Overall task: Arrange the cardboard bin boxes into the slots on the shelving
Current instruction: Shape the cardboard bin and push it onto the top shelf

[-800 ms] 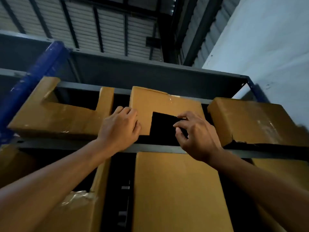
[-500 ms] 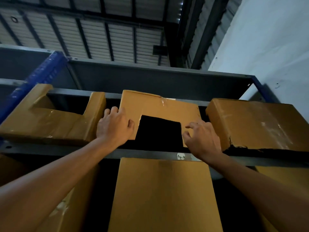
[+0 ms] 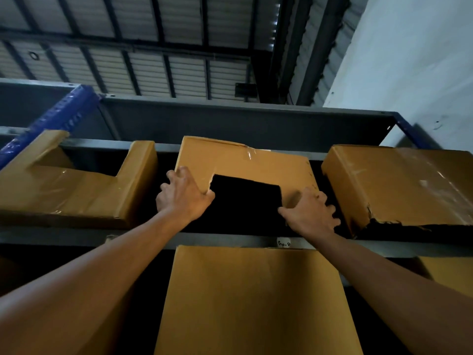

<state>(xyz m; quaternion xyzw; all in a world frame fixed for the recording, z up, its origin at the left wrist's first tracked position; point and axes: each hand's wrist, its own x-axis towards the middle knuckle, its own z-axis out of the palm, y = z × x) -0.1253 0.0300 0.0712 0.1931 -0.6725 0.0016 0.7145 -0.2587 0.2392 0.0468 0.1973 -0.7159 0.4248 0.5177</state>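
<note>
Gripping the brown cardboard bin box with the dark cut-out front (image 3: 243,160) by both front panels. With the left hand (image 3: 184,198): wrapped round the left panel, thumb at the cut-out's edge. With the right hand (image 3: 311,213): curled over the right panel, fingertips round its outer side. Held between the fingers, in the middle slot of the grey metal shelving with blue uprights (image 3: 230,119). Just outside the left fingers, a brown notched cardboard bin (image 3: 76,190). Just outside the right fingers, a torn brown cardboard box (image 3: 399,185). Below both wrists, a plain brown cardboard box (image 3: 256,303).
</note>
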